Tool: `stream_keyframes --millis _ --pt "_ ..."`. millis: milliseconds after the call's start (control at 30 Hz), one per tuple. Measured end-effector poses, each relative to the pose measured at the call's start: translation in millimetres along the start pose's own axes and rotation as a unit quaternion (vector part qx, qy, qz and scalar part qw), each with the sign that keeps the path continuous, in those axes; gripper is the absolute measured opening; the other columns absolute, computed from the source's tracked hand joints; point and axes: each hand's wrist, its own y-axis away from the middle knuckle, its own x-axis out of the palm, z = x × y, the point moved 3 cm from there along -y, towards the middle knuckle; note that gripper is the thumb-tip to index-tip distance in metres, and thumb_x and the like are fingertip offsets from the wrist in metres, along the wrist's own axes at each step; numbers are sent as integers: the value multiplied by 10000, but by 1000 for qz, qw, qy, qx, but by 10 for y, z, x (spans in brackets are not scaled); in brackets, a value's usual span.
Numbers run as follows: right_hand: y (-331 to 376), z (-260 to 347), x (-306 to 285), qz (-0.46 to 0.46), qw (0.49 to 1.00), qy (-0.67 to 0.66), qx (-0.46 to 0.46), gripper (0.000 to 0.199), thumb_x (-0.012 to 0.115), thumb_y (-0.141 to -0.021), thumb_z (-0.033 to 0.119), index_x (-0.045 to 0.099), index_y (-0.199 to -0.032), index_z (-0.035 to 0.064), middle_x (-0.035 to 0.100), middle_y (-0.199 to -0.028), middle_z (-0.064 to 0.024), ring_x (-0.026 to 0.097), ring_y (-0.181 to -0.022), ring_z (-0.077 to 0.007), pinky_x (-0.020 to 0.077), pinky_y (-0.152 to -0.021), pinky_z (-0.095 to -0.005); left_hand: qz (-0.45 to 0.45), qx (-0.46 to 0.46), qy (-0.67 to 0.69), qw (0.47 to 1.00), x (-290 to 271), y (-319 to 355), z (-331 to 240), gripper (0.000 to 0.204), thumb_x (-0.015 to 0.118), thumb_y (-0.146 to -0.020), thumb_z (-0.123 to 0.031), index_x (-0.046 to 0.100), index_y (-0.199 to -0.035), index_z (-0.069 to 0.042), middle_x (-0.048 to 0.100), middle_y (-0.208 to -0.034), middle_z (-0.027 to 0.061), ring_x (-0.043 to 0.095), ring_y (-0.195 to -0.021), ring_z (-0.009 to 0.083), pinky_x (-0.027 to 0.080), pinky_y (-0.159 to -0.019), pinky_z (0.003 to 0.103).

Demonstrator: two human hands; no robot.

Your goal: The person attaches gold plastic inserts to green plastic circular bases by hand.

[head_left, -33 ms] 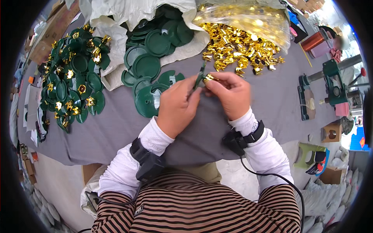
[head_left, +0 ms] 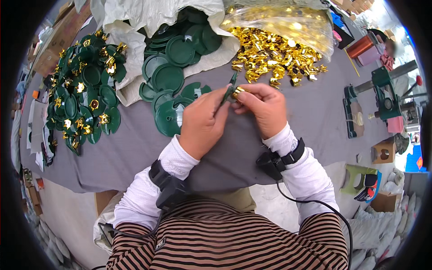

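Note:
My left hand (head_left: 203, 122) pinches a green plastic disc (head_left: 232, 83), held on edge above the grey cloth. In the fingertips of my right hand (head_left: 266, 109) is a small shiny gold clip (head_left: 238, 92), pressed up against the disc's face. Fingers partly hide where the two meet. Just beyond my left hand lie loose green discs (head_left: 168, 77), some with cut-out notches, spilling from a white sack (head_left: 135, 21). A heap of gold clips (head_left: 261, 56) spreads from a clear plastic bag (head_left: 288, 22), past my right hand.
At the left is a pile of green discs with gold clips on them (head_left: 92, 74). A green metal hand press (head_left: 386, 94) stands at the right, near a copper-coloured spool (head_left: 360, 46). Grey cloth (head_left: 310, 117) covers the table; cables run from both wrist bands.
The gold clip in my right hand has come closer against the disc, and my right fingers have shifted slightly left. My left hand keeps hold of the disc.

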Motion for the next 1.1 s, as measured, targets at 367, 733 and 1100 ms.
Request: stream_keyframes --millis 367,733,1100 --pt "95 82 31 31 974 147 -171 256 682 -865 141 623 -1025 -50 681 -900 -110 669 -744 -167 556 -638 -246 -27 -7 -25 999 30 109 -165 288 608 -835 3 620 -1122 -15 675 -954 167 673 -812 307 523 -689 332" --pt "-166 335 -295 -112 703 563 -421 277 777 -730 266 699 -924 84 623 -866 -62 574 -865 -245 470 -802 -361 -133 -164 -99 972 -1370 -254 128 359 622 -850 -206 624 -1051 92 655 -813 110 610 -742 135 492 -695 278" --pt "-366 166 -258 -77 632 670 -382 200 755 -658 160 702 -849 136 614 -931 -37 516 -979 -265 414 -840 -393 88 77 -298 947 -1170 122 11 411 729 -765 -147 611 -1150 -68 624 -1172 125 577 -1099 285 444 -952 365"
